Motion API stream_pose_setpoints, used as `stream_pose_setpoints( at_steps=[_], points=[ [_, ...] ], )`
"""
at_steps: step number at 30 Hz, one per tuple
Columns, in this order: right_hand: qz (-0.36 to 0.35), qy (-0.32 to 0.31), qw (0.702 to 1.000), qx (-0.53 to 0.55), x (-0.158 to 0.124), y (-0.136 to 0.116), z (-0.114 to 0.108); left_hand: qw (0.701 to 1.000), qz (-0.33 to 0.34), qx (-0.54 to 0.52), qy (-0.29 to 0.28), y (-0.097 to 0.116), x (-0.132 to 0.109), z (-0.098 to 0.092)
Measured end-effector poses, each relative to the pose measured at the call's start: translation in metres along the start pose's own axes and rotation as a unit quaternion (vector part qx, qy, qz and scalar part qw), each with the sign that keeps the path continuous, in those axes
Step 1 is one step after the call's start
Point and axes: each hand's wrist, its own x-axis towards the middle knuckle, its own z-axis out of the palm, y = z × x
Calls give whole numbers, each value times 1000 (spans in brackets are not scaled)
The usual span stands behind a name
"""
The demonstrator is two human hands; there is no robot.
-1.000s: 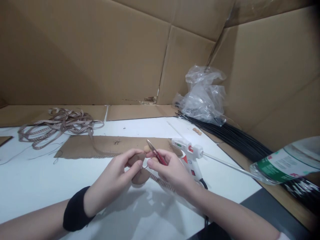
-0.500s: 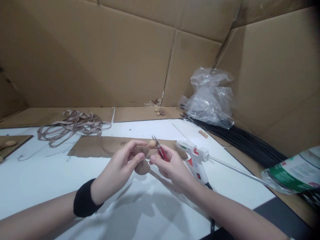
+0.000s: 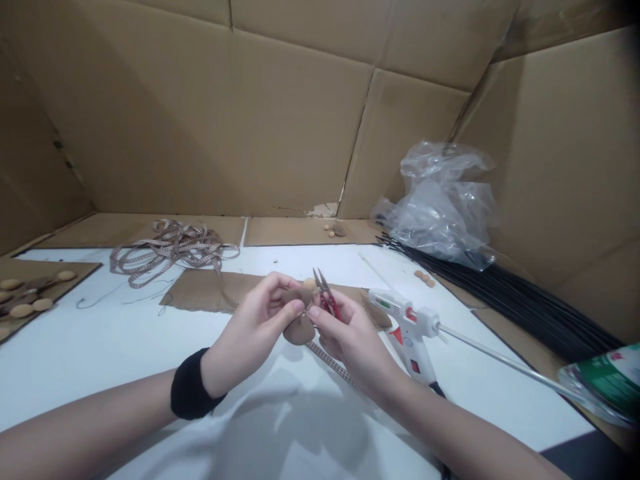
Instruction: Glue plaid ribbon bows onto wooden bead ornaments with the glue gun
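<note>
Brown rounded pieces (image 3: 299, 331) in the left hand (image 3: 253, 330), red-handled snips (image 3: 329, 293) in the right hand (image 3: 360, 340)

The pieces are flat, matt and soft-edged, pinched at the left fingertips: the thumb presses on them while the fingers curl narrowly behind. One disc hangs just below that thumb; another shows above it. Whether the two are joined is hidden. A smooth tan ball (image 3: 310, 285) shows just beyond them, between the two sets of fingers. The right fingers wrap the snips, whose slim metal blades taper to points, slightly parted, facing away from the person. The right thumb tip sits just beside the brown pieces.

Woven checked ribbon (image 3: 330, 360) slants out below the right fingers. Beyond both hands lies a flat cardboard strip (image 3: 195, 290) with a rough near edge. Right of the right fingers rests a white plastic glue gun (image 3: 410, 327), a long translucent stick (image 3: 500, 355) jutting from its back. Beyond and left of the left fingers, a ribbon heap (image 3: 175, 250) loops over itself; well left, a brown board (image 3: 85, 270) bears oval tan pieces (image 3: 43, 305).

Beyond the right fingers, a crinkled clear bag (image 3: 440, 207) touches thin black rods (image 3: 520, 300). White tabletop (image 3: 125, 347) spreads on the near side of the fingers under soft shadows, and leftward to the board's edge; cardboard walls (image 3: 300, 120) bound it beyond and rightward.
</note>
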Motion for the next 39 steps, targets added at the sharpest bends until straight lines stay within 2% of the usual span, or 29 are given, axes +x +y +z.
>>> stream_pose_setpoints(
  at_steps=[4, 8, 10, 14, 17, 21, 26, 29, 31, 33, 35, 39],
  points=[
    [-25, 18, 999, 36, -2, 10, 5, 998, -5, 12, 66, 2, -2, 3],
    [-28, 31, 998, 41, -3, 12, 8, 995, -64, -35, 70, 2, -2, 2],
    [-52, 40, 997, 26, -2, 11, 7, 986, -120, -104, 39, 3, -3, 2],
    [-99, 62, 993, -7, -2, 12, 1, 956, -197, -206, -67, 8, -5, 4],
    [-106, 62, 992, -31, -3, 13, -1, 971, -181, -136, -70, 12, -6, 7],
    [-108, 83, 990, -28, -7, 13, 1, 994, -107, 16, 18, 14, -4, 8],
    [-22, 101, 993, 62, -12, 10, 2, 988, -52, 125, 80, 18, -4, 4],
    [-31, 140, 989, 31, -12, 7, -3, 978, -35, 181, 101, 23, -5, 1],
    [-81, 186, 979, -19, -11, 3, -7, 972, -31, 208, 101, 26, -7, -2],
    [-129, 206, 967, -74, -11, -4, -9, 970, -35, 224, 88, 30, -9, -3],
    [-139, 175, 968, -116, -11, -13, -8, 968, -40, 240, 58, 32, -10, -2],
    [-97, 66, 979, -164, -13, -25, -3, 963, -41, 267, -4, 36, -12, 3]
  ],
)
